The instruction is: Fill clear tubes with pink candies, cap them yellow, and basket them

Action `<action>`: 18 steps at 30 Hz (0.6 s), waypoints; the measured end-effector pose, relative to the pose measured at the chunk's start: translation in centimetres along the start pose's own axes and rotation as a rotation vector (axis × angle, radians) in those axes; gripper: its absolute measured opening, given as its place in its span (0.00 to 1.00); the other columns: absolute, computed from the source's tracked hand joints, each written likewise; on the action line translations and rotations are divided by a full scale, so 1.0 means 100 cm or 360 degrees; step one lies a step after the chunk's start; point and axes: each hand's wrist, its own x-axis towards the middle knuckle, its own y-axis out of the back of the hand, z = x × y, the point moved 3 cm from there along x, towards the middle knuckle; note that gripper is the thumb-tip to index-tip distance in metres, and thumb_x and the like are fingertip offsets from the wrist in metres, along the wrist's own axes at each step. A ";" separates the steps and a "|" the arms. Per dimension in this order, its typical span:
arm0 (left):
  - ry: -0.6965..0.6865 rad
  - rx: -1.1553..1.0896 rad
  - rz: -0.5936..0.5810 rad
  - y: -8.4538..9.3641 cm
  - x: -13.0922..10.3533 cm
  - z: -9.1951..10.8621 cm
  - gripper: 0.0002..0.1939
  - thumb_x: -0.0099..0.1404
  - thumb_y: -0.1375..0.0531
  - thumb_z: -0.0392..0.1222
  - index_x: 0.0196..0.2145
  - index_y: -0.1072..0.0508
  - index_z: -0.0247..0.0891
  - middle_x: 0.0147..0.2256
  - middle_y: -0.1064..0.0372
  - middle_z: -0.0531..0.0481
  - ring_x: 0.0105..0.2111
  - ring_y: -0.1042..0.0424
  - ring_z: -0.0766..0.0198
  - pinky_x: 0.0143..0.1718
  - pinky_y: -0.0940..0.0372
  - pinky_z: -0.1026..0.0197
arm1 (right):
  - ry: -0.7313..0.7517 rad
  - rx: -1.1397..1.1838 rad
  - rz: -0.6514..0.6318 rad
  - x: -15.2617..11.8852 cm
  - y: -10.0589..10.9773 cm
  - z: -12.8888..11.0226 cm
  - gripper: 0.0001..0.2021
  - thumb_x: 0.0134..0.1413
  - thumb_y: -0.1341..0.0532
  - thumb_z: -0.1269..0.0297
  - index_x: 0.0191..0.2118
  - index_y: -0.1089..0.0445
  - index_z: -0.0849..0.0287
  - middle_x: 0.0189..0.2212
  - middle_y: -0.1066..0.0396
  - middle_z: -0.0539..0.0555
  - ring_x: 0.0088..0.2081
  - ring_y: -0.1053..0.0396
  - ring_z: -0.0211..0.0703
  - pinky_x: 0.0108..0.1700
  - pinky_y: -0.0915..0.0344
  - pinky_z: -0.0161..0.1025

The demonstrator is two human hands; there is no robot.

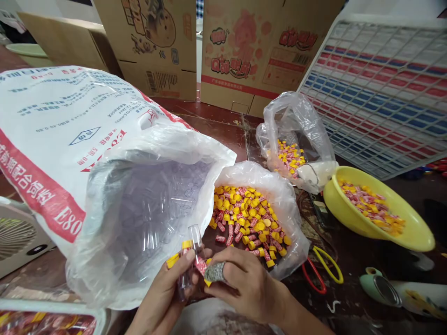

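Note:
My left hand [171, 284] is closed around clear plastic tubes [196, 237], one pointing up and another pointing down, with yellow caps beside the fingers. My right hand [247, 281] pinches a small red-and-white wrapped piece with a yellow cap [200, 265] at the lower end of the upright tube. A grey wrap [215, 272] covers one right fingertip. Whether the piece is inside the tube is hard to tell. Just beyond my hands, yellow-capped red pieces [246, 214] fill a clear plastic bag [291, 232]. To the left, a large white sack [104, 107] lies open, full of clear tubes [150, 204].
A yellow basin [415, 232] and a second clear bag [314, 125] hold more pieces. Scissors [328, 265] and a pale green cylindrical object [380, 288] lie right. Cartons [240, 56] and a white rack [377, 93] stand behind. A fan [21, 237] and filled tray [52, 304] are left.

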 end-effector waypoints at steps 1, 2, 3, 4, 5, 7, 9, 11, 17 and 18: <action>-0.0015 -0.0009 -0.0005 -0.001 0.000 -0.001 0.23 0.45 0.21 0.54 0.32 0.19 0.36 0.19 0.33 0.58 0.19 0.41 0.74 0.20 0.42 0.72 | -0.0015 -0.0067 0.0017 0.000 -0.001 0.003 0.06 0.65 0.35 0.64 0.44 0.32 0.56 0.39 0.23 0.57 0.39 0.23 0.45 0.42 0.25 0.39; -0.0035 -0.0009 -0.0018 -0.002 -0.001 -0.003 0.21 0.45 0.21 0.53 0.30 0.21 0.36 0.19 0.33 0.58 0.19 0.40 0.74 0.20 0.42 0.72 | -0.0055 -0.0113 0.0047 0.001 -0.001 0.006 0.08 0.64 0.34 0.63 0.46 0.32 0.56 0.40 0.23 0.57 0.40 0.23 0.46 0.44 0.25 0.42; -0.0055 -0.0001 -0.0038 -0.003 -0.002 -0.003 0.20 0.46 0.21 0.52 0.27 0.22 0.36 0.18 0.34 0.58 0.19 0.40 0.73 0.21 0.42 0.72 | -0.0120 -0.0129 0.0069 0.003 0.000 0.010 0.13 0.62 0.33 0.61 0.49 0.33 0.55 0.43 0.24 0.58 0.43 0.24 0.49 0.46 0.25 0.45; -0.0064 0.0014 -0.0061 -0.005 -0.003 -0.004 0.20 0.47 0.21 0.51 0.27 0.22 0.36 0.18 0.34 0.58 0.19 0.40 0.74 0.21 0.42 0.72 | -0.0198 -0.0110 0.0067 0.006 0.001 0.014 0.20 0.59 0.31 0.59 0.53 0.34 0.56 0.47 0.25 0.60 0.48 0.25 0.52 0.51 0.26 0.48; -0.0059 0.0038 -0.0087 -0.005 -0.003 -0.004 0.19 0.47 0.22 0.51 0.27 0.22 0.36 0.19 0.34 0.57 0.19 0.41 0.74 0.21 0.43 0.72 | -0.0259 -0.0054 0.0024 0.010 0.002 0.018 0.28 0.55 0.29 0.56 0.58 0.36 0.57 0.52 0.27 0.63 0.54 0.27 0.55 0.56 0.28 0.51; -0.0025 0.0097 -0.0145 -0.006 -0.005 -0.005 0.19 0.47 0.22 0.51 0.28 0.21 0.35 0.21 0.32 0.55 0.19 0.41 0.74 0.20 0.44 0.72 | -0.0279 0.0126 -0.0175 0.018 0.002 0.024 0.41 0.49 0.26 0.53 0.65 0.41 0.60 0.60 0.32 0.66 0.63 0.35 0.58 0.65 0.36 0.53; 0.0005 0.0128 -0.0185 -0.005 -0.007 -0.006 0.20 0.46 0.21 0.50 0.29 0.20 0.35 0.24 0.29 0.53 0.20 0.40 0.74 0.20 0.45 0.72 | -0.0235 0.0314 -0.0370 0.024 -0.001 0.028 0.44 0.47 0.25 0.52 0.66 0.41 0.60 0.61 0.32 0.66 0.65 0.38 0.57 0.67 0.39 0.51; 0.0014 0.0123 -0.0195 -0.004 -0.008 -0.008 0.21 0.45 0.21 0.51 0.29 0.19 0.34 0.24 0.28 0.52 0.20 0.41 0.75 0.20 0.45 0.71 | -0.0242 0.0433 -0.0393 0.026 -0.004 0.030 0.40 0.46 0.25 0.50 0.63 0.36 0.59 0.55 0.27 0.63 0.62 0.34 0.55 0.64 0.36 0.49; -0.0026 0.0043 -0.0131 -0.006 -0.015 -0.012 0.20 0.46 0.21 0.50 0.30 0.18 0.34 0.23 0.28 0.51 0.20 0.39 0.73 0.21 0.43 0.70 | -0.0252 0.0432 -0.0320 0.020 -0.013 0.028 0.41 0.45 0.24 0.48 0.61 0.35 0.61 0.53 0.27 0.64 0.59 0.33 0.56 0.62 0.36 0.50; -0.0027 0.0020 -0.0137 -0.007 -0.015 -0.012 0.20 0.46 0.21 0.50 0.31 0.18 0.34 0.24 0.27 0.51 0.21 0.38 0.72 0.22 0.41 0.69 | -0.0234 0.0422 -0.0329 0.020 -0.014 0.027 0.42 0.45 0.24 0.49 0.63 0.36 0.62 0.54 0.28 0.64 0.60 0.34 0.56 0.63 0.36 0.50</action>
